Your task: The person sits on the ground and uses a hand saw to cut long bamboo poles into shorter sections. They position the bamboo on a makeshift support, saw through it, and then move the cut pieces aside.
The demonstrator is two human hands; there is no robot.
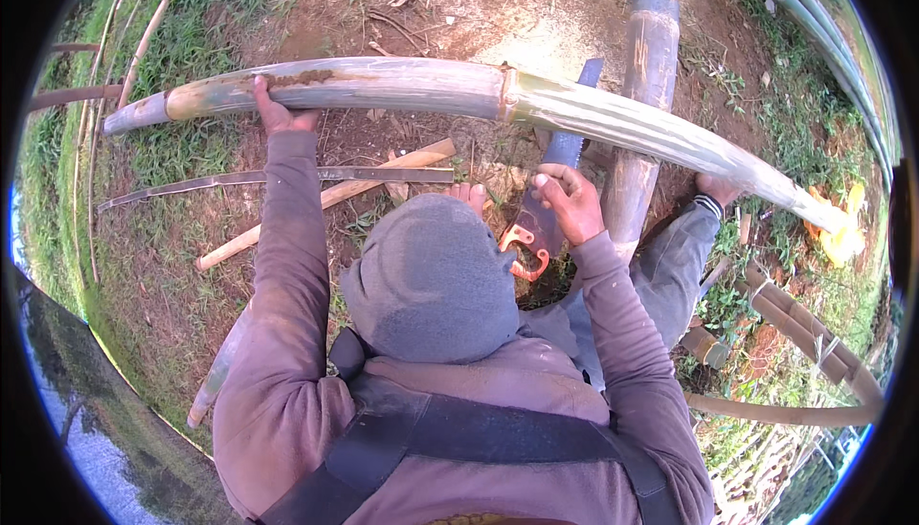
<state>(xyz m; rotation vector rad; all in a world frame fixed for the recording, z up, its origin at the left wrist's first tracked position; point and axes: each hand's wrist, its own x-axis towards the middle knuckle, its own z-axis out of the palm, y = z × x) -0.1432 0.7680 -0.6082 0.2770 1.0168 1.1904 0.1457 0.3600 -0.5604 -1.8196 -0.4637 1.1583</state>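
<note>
A long, pale green bamboo pole (412, 85) lies crosswise in front of me. My left hand (285, 115) grips it near its left end, thumb over the near side and fingers hidden beneath. On the right, the pole rests across a thick, dark bamboo log (654, 61). My right hand (571, 201) is raised just on the near side of the pole, fingers curled with thumb against them; whatever they pinch is too small to tell. Beside it, a handsaw (541, 223) with an orange handle slants under the pole, its blade tip showing beyond.
A dark flat strip (278, 178) crosses a split bamboo piece (340, 192) on the ground at left. Yellow plastic (844, 230) lies by the pole's right end. Tied bamboo pieces (804, 329) are at lower right; long green poles (814, 22) at far right. My right foot (718, 187) is near the log.
</note>
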